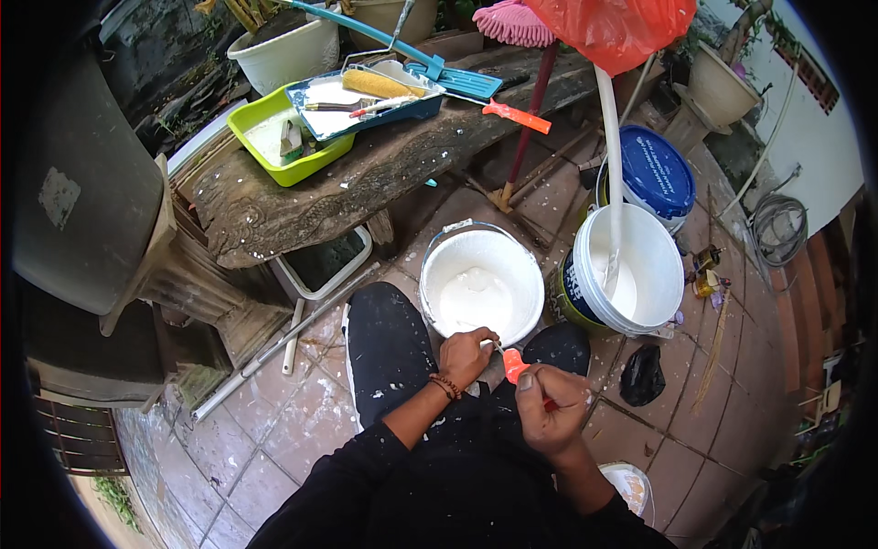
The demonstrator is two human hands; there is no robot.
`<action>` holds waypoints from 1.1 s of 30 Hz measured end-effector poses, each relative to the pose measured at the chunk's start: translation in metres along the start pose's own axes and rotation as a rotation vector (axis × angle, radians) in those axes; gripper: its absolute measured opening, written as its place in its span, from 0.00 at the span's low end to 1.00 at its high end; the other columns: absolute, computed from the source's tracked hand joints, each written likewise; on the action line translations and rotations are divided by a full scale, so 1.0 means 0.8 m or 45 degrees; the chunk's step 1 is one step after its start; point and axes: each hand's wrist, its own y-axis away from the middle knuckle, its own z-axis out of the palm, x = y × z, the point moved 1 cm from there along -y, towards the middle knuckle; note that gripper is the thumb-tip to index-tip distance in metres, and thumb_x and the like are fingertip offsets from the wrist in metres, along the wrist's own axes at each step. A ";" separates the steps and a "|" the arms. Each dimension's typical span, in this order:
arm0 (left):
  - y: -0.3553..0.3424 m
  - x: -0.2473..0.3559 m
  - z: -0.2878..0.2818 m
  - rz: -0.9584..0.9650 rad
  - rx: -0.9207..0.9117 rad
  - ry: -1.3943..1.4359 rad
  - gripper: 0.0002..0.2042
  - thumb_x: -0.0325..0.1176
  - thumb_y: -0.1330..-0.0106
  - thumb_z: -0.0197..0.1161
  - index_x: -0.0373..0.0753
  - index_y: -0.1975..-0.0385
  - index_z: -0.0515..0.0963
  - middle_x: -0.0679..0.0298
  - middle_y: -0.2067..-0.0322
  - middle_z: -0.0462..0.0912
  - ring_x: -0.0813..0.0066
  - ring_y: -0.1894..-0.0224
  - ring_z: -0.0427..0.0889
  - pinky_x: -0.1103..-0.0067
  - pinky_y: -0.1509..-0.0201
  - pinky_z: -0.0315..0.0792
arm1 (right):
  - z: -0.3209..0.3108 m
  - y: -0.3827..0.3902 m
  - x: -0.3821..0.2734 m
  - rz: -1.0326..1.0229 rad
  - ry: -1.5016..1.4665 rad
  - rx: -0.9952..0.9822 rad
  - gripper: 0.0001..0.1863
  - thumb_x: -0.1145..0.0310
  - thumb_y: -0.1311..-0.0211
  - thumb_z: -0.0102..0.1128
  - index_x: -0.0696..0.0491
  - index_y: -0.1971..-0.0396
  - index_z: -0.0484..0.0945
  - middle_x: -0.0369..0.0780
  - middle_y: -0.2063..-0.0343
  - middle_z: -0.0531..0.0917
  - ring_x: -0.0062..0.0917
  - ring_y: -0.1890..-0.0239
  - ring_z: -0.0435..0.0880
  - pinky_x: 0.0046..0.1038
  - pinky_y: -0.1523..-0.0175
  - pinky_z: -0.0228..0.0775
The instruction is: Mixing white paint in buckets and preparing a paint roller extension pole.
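Right grip (556,401): fingers closed around an orange-handled tool (515,366), held between the knees at the near rim of a white bucket (523,265). Left grip (465,359): fingertips bunched at the tool's thin metal rod; cannot tell whether they pinch it or only touch.

Progress (judged): part-way. White paint (474,297) lies in the open bucket and in both trays; the tool in hand is not yet put aside, and its far end is unreadable.

Materials: bucket round, smooth, wire-handled, paint-smeared. Right of it, a tall pail (670,265) with a pale pole (609,137) standing in it; behind, a ribbed blue lid (654,169). Ahead, a rough, cracked wooden table (393,174) carries a lime plastic tray (315,171) and a dark-blue tray (422,110), the latter bearing a fuzzy yellow roller (375,85). Floor (274,393): reddish tile, white-spattered.
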 end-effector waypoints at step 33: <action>-0.022 -0.015 0.016 0.068 0.074 0.026 0.09 0.35 0.32 0.65 0.50 0.56 0.90 0.56 0.65 0.91 0.52 0.61 0.90 0.61 0.53 0.81 | 0.020 0.043 0.035 -0.228 -0.094 -0.063 0.14 0.85 0.42 0.55 0.59 0.84 0.64 0.43 0.83 0.75 0.31 0.81 0.76 0.30 0.70 0.72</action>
